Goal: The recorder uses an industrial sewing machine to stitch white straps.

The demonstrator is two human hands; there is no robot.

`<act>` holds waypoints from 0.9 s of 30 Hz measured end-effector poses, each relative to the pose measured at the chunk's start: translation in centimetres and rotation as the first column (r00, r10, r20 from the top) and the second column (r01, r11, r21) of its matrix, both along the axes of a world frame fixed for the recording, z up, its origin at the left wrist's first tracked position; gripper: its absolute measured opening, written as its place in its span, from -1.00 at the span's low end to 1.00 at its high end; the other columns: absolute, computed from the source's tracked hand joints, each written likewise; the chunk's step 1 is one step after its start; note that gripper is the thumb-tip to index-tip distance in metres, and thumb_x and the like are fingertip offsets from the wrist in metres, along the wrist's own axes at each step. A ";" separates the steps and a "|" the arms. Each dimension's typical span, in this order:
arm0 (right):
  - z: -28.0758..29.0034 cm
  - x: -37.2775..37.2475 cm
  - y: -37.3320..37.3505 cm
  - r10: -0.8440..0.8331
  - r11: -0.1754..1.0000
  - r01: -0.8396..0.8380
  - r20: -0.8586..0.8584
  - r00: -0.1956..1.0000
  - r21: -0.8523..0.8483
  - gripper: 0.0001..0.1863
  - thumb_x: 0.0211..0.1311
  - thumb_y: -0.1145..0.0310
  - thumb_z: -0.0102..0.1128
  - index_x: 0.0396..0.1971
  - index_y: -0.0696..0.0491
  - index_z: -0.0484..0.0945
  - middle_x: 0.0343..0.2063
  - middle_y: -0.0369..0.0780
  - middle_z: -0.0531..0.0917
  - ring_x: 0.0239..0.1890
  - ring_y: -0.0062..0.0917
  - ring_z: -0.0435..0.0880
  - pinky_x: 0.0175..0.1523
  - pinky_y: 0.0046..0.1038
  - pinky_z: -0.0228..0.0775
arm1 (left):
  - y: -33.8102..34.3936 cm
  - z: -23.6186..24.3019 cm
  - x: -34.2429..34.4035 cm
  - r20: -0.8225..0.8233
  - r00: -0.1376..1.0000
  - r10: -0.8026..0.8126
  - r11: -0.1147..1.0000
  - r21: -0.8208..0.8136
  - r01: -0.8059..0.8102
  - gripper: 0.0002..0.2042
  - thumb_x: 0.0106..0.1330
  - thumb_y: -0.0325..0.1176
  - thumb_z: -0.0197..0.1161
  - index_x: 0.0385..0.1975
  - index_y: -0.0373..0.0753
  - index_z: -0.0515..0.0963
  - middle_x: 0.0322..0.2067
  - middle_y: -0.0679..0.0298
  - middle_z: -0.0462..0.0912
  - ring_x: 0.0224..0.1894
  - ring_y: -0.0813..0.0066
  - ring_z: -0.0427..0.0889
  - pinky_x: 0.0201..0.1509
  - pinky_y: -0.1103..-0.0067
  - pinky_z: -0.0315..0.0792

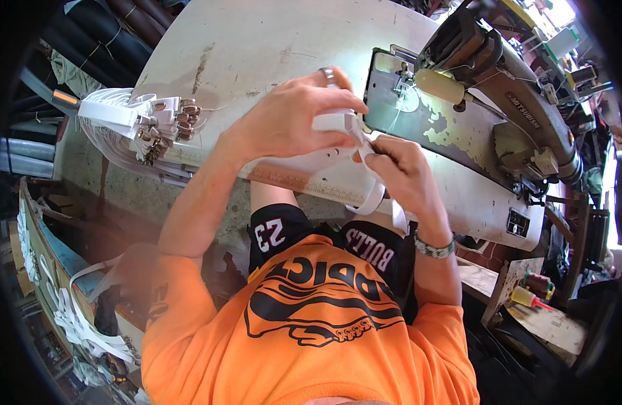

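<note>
My left hand (301, 118) grips a white strap (332, 122) near the front of the sewing table (237, 54), with my thumb below it and my fingers curled over it. Just right of it, my right hand (399, 169) pinches the same strap and something small and dark, partly hidden by my fingers. A loop of white strap (374, 198) hangs from my right hand over the table edge toward my lap. Both hands are left of the sewing machine's metal bed (432, 121).
The sewing machine's head (500, 88) stands at the right. White straps with metal fittings (152, 118) lie bundled on the table's left end. A wooden ruler strip (304, 183) runs along the front edge. Dark rolls (95, 44) are behind, a bin of straps (61, 283) lower left, thread spools (530, 293) lower right.
</note>
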State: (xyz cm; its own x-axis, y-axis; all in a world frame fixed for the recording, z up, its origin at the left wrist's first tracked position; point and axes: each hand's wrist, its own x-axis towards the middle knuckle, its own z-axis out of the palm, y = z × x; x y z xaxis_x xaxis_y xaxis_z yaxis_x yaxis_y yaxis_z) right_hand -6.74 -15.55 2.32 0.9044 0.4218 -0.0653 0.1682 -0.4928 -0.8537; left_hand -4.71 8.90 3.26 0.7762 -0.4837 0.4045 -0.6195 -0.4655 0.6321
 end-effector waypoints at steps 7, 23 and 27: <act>0.2 0.4 -2.5 -0.059 0.963 0.119 -0.242 0.969 0.244 -0.73 0.40 0.30 0.23 -0.21 0.24 0.70 -0.54 -0.34 0.54 -0.43 -0.78 0.41 -0.35 -0.60 0.24 | -1.7 1.3 6.3 -0.678 0.712 -0.185 0.980 -0.074 0.184 -0.73 0.25 -0.25 0.51 -0.22 -0.33 0.73 -0.41 0.29 0.75 -0.43 0.55 0.71 -0.35 0.64 0.53; 0.1 -2.1 -1.0 -0.202 0.952 0.287 0.491 0.847 -0.104 -0.71 0.31 0.49 0.31 0.01 0.15 0.60 -0.14 -0.10 0.57 -0.28 -0.22 0.66 -0.21 -0.32 0.53 | -4.4 -3.0 9.4 -0.842 0.473 -0.259 0.956 -0.294 0.001 -0.83 0.24 -0.38 0.41 -0.36 -0.38 0.64 -0.55 0.24 0.68 -0.66 0.63 0.66 -0.68 0.74 0.43; -0.4 -1.5 -0.7 -0.179 0.940 0.293 0.474 0.862 -0.177 -0.72 0.30 0.48 0.31 -0.01 0.14 0.61 -0.17 -0.09 0.58 -0.28 -0.20 0.66 -0.19 -0.29 0.53 | -4.4 -2.9 9.1 -0.840 0.489 -0.235 0.959 -0.284 -0.026 -0.84 0.22 -0.39 0.40 -0.39 -0.37 0.64 -0.56 0.25 0.68 -0.68 0.65 0.64 -0.67 0.73 0.43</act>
